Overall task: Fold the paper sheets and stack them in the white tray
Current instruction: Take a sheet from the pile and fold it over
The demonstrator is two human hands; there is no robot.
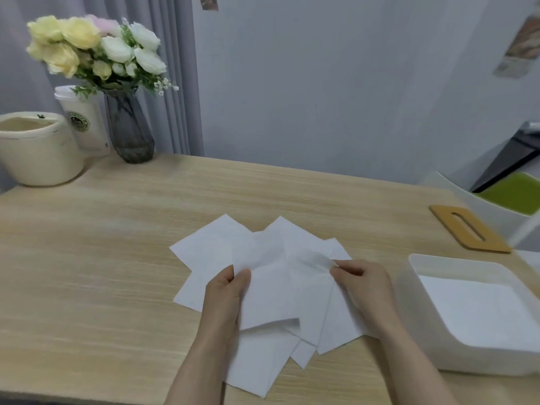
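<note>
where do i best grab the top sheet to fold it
Take the top sheet at its two upper corners, coming from above at the far edge, as the left hand and right hand pinch it now. It is thin and limp, so a two-corner grip likely keeps it taut, clear of the pile.

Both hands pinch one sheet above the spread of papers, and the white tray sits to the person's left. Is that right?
Not quite: the head view shows the white tray to the person's right, not left. The rest holds: the left hand and right hand both pinch one sheet above the spread of papers.
</note>
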